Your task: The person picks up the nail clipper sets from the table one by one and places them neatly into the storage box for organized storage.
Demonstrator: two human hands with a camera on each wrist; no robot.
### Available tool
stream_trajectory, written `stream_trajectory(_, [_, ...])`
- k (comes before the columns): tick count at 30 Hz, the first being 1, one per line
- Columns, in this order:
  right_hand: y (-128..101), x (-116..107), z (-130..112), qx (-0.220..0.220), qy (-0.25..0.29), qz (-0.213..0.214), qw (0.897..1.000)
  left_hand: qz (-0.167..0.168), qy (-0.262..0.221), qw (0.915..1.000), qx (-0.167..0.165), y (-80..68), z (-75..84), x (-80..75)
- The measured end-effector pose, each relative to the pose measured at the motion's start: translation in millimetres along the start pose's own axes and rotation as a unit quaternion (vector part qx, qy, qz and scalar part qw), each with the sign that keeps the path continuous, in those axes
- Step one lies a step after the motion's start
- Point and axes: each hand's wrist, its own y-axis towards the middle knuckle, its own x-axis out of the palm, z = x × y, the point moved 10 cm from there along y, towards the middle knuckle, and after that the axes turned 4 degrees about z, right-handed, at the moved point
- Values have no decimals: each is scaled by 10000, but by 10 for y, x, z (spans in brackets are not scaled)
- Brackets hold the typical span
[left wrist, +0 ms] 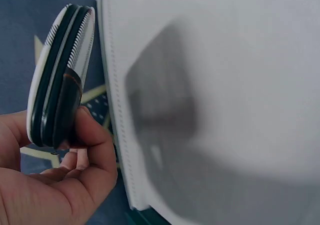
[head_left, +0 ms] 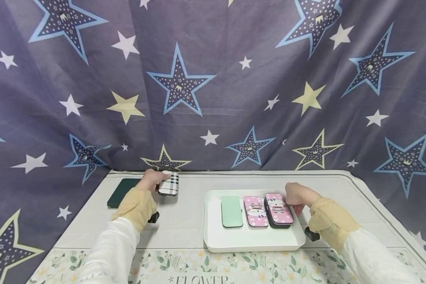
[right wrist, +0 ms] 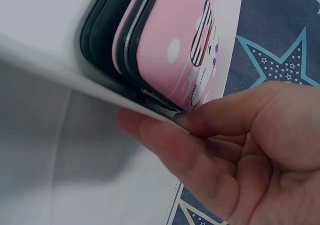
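In the head view my left hand (head_left: 150,180) holds a small black-and-white plaid case (head_left: 169,184) at the back left of the table. Seen from the left wrist, thumb and fingers grip one end of the closed case (left wrist: 41,85), whose dark sides carry a metal seam. My right hand (head_left: 298,194) pinches the right wall of a white tray (head_left: 255,249), thumb inside the rim and fingers outside. Right beside that thumb, a pink polka-dot case (right wrist: 162,50) lies on a dark case (right wrist: 95,40). Another pink case (head_left: 255,212) and a mint green case (head_left: 232,212) lie in the tray.
A dark green flat case (head_left: 118,193) lies at the table's left, partly behind my left forearm. The pale table cover (head_left: 184,225) has a floral band (head_left: 198,260) along its front. A star-patterned curtain (head_left: 213,98) hangs behind and at both sides.
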Motion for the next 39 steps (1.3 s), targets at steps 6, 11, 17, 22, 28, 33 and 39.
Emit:
stream_trajectory(6, [10,4,26,108,-17,-24,9999,-377,-116,9992,97,-176,210,139])
stream_trajectory(11, [-3,5,17,57,81,-37,9999,-604,-345,9975,97,-259,356,257])
stream_trajectory(17, [0,8,18,12,89,-23,10000,-726,-568,9957,42,-324,512,374])
stream_trajectory(22, [12,11,24,7,52,-7,10000,-901,-668,9935,204,-435,656,505])
stream_trajectory(28, [27,17,26,25,-121,-3,9999,-1083,-854,9899,314,-570,743,706])
stream_trajectory(33, [30,19,31,37,-166,6,9999,-1247,-784,9884,369,-696,788,894])
stream_trajectory(39, [25,13,17,8,-181,8,9998,-1419,-797,9860,357,-846,834,1091])
